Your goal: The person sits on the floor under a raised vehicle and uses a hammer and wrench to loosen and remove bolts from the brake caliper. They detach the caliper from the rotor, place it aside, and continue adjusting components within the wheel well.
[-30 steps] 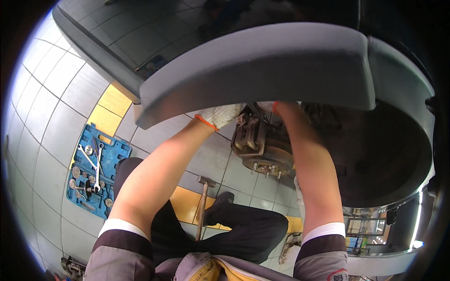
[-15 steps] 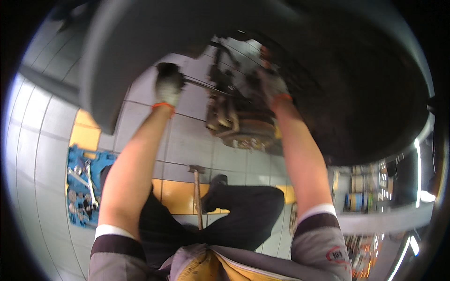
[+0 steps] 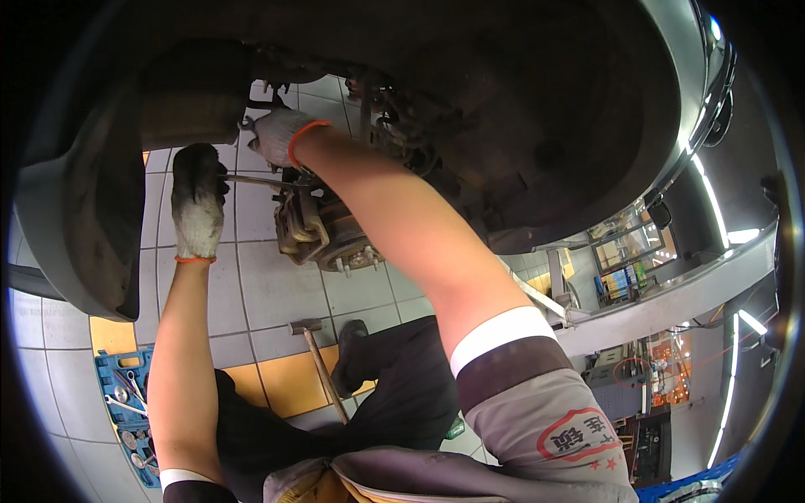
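Observation:
My left hand, in a grey work glove with a blackened palm side, is closed around the end of a slim metal bar. The bar runs right to the rusty brake caliper, beside the brake disc and hub with its wheel studs. My right hand, gloved too, reaches across in front of the suspension parts, above the bar. Its fingers are curled; a small grey forked end, like a wrench jaw, shows at their left side. Most of what it grips is hidden.
The dark wheel arch and bumper edge hang over and around my hands. A hammer stands by my shoe. An open blue tool case lies at left. A grey lift arm extends at right.
My right hand has moved left from the far side of the suspension to near my left hand. My view has shifted right; the left hand still holds the bar.

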The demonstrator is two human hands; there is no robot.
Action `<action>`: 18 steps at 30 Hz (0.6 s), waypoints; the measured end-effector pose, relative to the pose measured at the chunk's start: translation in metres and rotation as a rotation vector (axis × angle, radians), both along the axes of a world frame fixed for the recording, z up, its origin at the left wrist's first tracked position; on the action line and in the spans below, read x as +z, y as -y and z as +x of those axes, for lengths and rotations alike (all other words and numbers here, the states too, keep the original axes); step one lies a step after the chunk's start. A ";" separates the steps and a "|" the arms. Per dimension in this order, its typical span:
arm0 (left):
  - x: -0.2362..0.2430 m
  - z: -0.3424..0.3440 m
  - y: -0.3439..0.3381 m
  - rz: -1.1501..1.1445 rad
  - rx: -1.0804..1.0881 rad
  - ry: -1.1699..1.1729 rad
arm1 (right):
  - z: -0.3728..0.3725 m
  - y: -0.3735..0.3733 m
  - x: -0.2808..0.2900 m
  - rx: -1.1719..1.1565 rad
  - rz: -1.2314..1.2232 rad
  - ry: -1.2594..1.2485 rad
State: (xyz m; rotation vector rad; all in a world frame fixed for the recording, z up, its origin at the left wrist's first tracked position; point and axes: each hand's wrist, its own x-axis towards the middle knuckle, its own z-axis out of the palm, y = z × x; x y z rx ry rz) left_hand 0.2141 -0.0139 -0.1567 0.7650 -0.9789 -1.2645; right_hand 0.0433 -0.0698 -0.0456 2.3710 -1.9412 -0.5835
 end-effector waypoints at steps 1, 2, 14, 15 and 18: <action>-0.002 0.000 0.003 -0.011 0.002 0.042 | 0.000 0.004 -0.006 -0.006 -0.010 -0.031; -0.004 0.000 0.004 -0.076 0.023 0.109 | 0.000 0.006 -0.011 0.018 -0.032 -0.030; -0.005 0.003 -0.003 -0.269 0.111 0.275 | 0.009 0.038 -0.056 0.148 -0.031 -0.099; -0.008 0.003 0.000 -0.321 0.134 0.304 | 0.009 0.035 -0.057 0.167 -0.025 -0.085; -0.024 0.000 0.009 -0.443 0.205 0.396 | 0.002 0.019 -0.046 0.200 -0.063 0.013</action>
